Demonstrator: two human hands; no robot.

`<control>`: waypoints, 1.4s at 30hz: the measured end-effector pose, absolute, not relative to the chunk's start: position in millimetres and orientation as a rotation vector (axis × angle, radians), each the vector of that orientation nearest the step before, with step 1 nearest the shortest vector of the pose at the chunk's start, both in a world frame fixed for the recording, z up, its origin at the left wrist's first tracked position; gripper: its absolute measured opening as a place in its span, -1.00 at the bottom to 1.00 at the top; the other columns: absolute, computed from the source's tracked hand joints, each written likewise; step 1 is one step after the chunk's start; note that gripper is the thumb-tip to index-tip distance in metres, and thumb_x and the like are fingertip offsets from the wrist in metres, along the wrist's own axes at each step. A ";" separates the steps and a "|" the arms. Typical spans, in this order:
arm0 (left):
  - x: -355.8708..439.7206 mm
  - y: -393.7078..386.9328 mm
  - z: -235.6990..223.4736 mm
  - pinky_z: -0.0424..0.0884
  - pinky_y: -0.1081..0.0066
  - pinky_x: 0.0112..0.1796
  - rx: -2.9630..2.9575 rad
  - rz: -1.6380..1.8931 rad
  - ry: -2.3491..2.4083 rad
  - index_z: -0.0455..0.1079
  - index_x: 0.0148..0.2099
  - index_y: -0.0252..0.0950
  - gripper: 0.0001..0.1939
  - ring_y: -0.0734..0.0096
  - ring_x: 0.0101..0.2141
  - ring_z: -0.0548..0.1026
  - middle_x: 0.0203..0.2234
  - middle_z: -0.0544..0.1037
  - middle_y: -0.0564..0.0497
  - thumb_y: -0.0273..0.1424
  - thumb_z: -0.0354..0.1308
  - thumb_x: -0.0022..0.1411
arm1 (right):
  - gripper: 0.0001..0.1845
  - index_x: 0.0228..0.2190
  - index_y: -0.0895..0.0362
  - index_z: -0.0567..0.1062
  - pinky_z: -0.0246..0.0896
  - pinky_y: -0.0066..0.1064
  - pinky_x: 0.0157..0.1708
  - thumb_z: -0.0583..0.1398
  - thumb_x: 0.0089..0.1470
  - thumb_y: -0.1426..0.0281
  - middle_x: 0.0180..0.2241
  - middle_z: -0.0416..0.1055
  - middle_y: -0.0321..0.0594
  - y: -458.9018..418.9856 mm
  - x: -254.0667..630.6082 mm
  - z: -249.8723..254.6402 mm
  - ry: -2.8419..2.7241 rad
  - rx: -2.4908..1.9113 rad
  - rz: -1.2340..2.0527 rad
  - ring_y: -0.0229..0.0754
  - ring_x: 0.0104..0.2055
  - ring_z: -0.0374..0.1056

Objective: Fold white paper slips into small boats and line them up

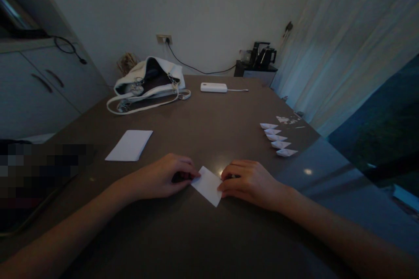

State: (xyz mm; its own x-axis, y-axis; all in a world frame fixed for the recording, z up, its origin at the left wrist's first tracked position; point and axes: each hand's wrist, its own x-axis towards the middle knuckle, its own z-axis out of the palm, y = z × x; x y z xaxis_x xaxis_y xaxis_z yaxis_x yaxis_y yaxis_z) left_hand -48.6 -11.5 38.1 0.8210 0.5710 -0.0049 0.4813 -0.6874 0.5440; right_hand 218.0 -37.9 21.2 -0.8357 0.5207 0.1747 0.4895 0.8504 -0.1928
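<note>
Between my two hands lies a small white piece of folded paper, turned cornerwise on the brown table. My left hand pinches its left corner between thumb and fingers. At the right edge, my right hand grips the paper with thumb and curled fingers. To the right, several folded paper boats stand in a row. A stack of white paper sheets rests beyond my left forearm.
A white handbag sits at the table's far left, with a white power bank and short cable beside it. Paper scraps lie near the right edge. An electric kettle stands beyond the table by the curtain.
</note>
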 end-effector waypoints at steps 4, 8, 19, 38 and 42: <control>-47.9 -11.1 39.6 0.40 0.44 -0.22 2.439 0.222 0.791 0.48 -0.08 -0.24 -0.72 0.38 -0.25 0.52 -0.25 0.55 -0.03 -0.56 0.05 0.21 | -0.76 -0.28 0.05 0.54 0.13 -0.42 -0.29 0.11 0.21 0.23 -0.24 0.45 -0.27 -40.7 215.4 19.7 -2.779 -0.801 0.183 -0.24 -0.25 0.33; -49.1 -9.7 38.3 0.41 0.43 -0.21 2.461 0.210 0.772 0.48 -0.09 -0.24 -0.73 0.37 -0.25 0.52 -0.25 0.56 -0.04 -0.56 0.07 0.21 | -0.76 -0.29 0.06 0.54 0.13 -0.43 -0.29 0.12 0.20 0.23 -0.23 0.45 -0.28 -42.6 213.2 18.9 -2.780 -0.786 0.170 -0.24 -0.25 0.33; -43.7 -13.4 38.2 0.37 0.42 -0.24 2.474 0.157 0.826 0.47 -0.12 -0.28 -0.81 0.35 -0.27 0.49 -0.27 0.52 -0.04 -0.42 0.12 0.24 | -0.79 -0.29 0.03 0.54 0.10 -0.42 -0.32 0.13 0.19 0.23 -0.24 0.43 -0.30 -44.8 211.9 21.7 -2.801 -0.779 0.185 -0.25 -0.24 0.32; -19.4 -35.5 29.7 0.38 0.22 -0.18 2.833 0.110 0.956 0.45 -0.22 -0.44 -0.79 0.19 -0.24 0.41 -0.27 0.47 -0.18 -0.44 0.02 0.30 | -0.83 -0.28 0.12 0.55 0.17 -0.32 -0.08 0.15 0.15 0.38 -0.09 0.48 -0.24 -50.7 205.1 29.7 -2.753 -0.845 0.420 -0.17 -0.09 0.30; -17.2 -31.2 24.6 0.39 0.27 -0.20 2.794 0.130 1.005 0.45 -0.25 -0.43 -0.83 0.20 -0.24 0.43 -0.26 0.49 -0.16 -0.39 0.18 0.21 | -0.83 -0.25 0.10 0.53 0.15 -0.27 -0.06 0.14 0.16 0.38 -0.11 0.50 -0.25 -52.5 204.0 32.7 -2.735 -0.900 0.446 -0.14 -0.06 0.28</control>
